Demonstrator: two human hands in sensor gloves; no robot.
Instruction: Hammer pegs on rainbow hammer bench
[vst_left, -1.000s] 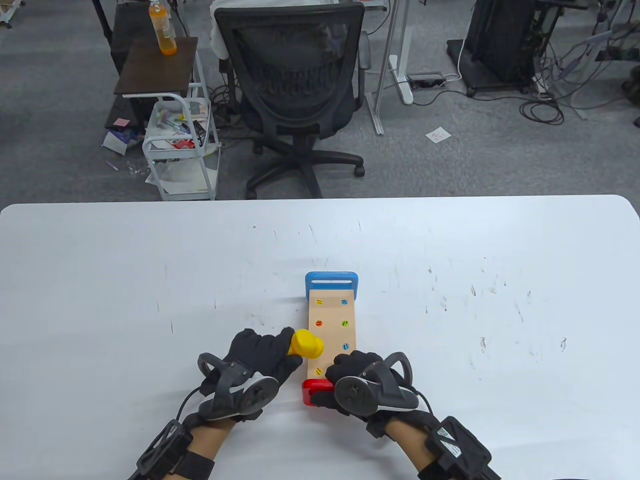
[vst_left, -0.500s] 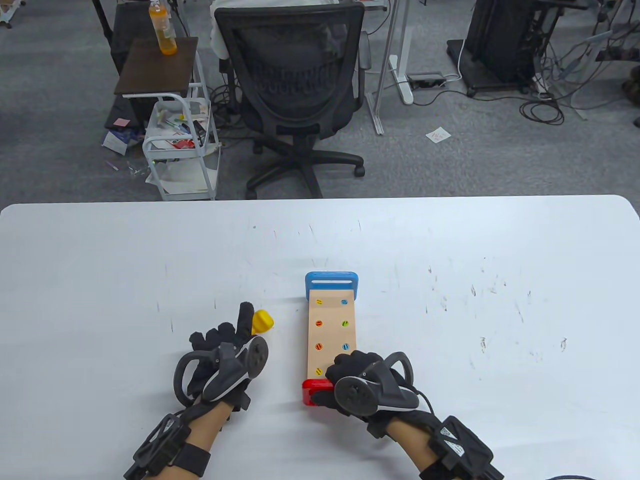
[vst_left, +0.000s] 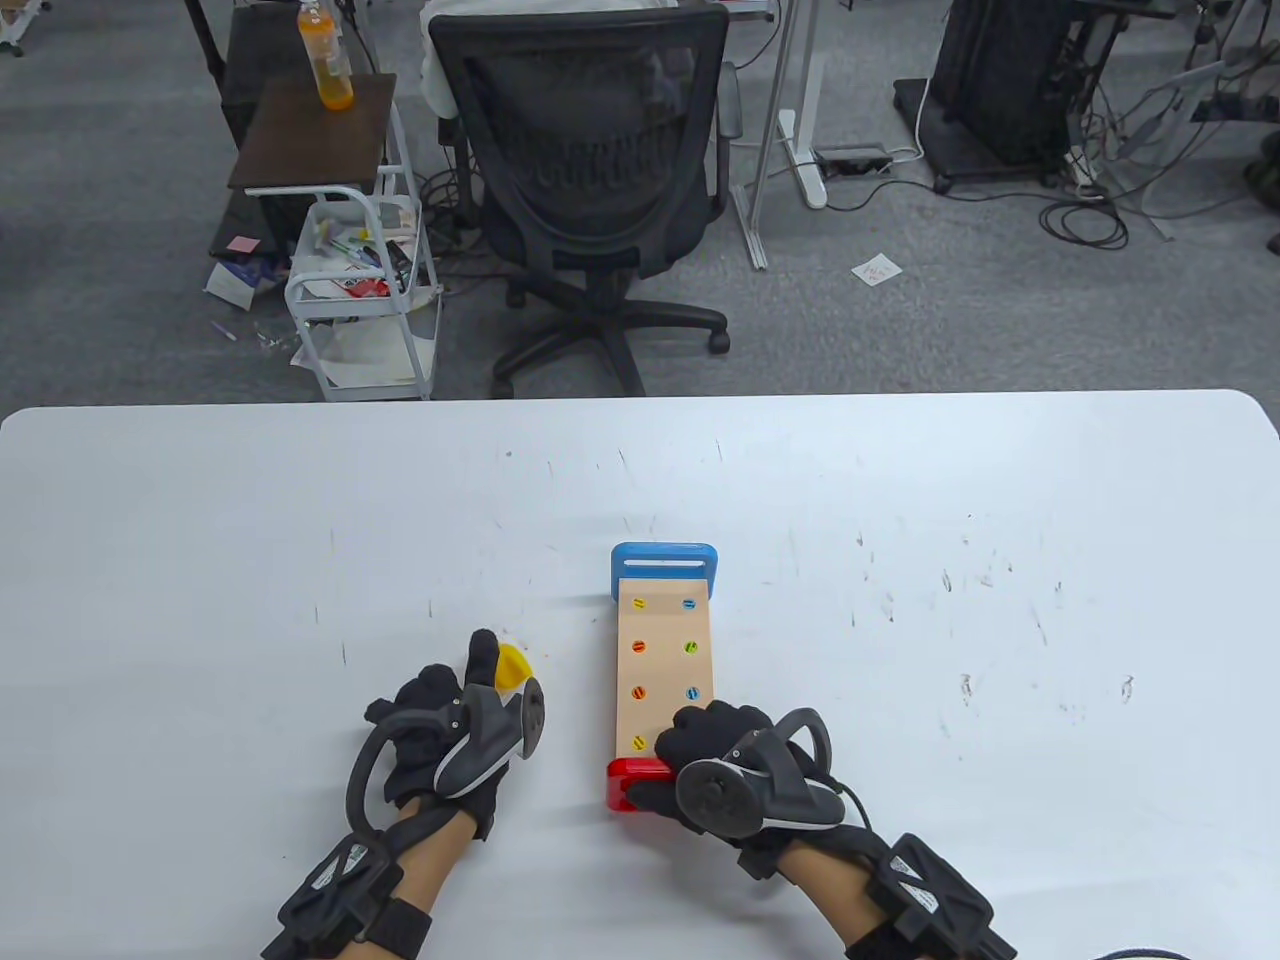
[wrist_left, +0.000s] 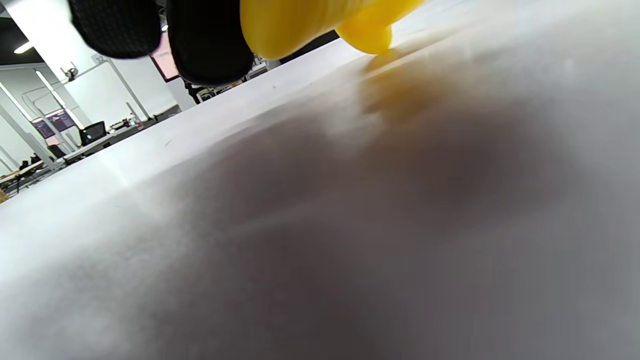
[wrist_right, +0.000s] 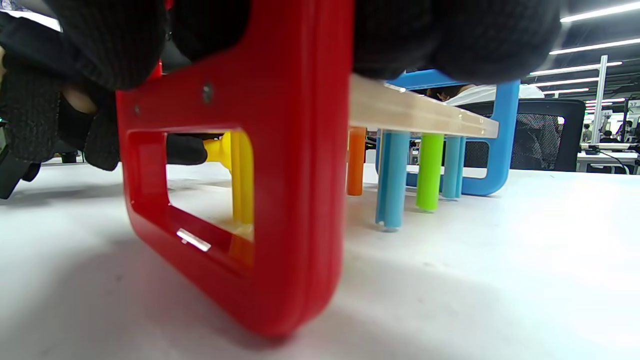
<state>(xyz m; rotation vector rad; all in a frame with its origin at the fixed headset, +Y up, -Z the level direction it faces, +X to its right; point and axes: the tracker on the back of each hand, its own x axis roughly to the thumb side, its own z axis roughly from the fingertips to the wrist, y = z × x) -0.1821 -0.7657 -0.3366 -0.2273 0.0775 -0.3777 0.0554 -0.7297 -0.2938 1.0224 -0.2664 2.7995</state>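
The hammer bench (vst_left: 665, 655) lies lengthwise in the table view, with its blue end far and its red end (vst_left: 632, 783) near. Several coloured pegs sit flush in its wooden top. In the right wrist view the pegs (wrist_right: 392, 177) hang down below the board to the table, behind the red end frame (wrist_right: 280, 175). My right hand (vst_left: 705, 740) grips the bench's near end, with fingers over the top. My left hand (vst_left: 470, 695) holds the yellow hammer (vst_left: 513, 667) low at the table, left of the bench. The hammer's head (wrist_left: 320, 20) shows under my fingers (wrist_left: 210, 45) in the left wrist view.
The white table (vst_left: 900, 560) carries only the bench and my hands. Beyond its far edge stand an office chair (vst_left: 590, 170), a small cart (vst_left: 365, 290) and a side table with an orange bottle (vst_left: 325, 60).
My left hand swung the hammer off the bench's near pegs, out to the left and down to the table. My right hand stays on the bench's near end.
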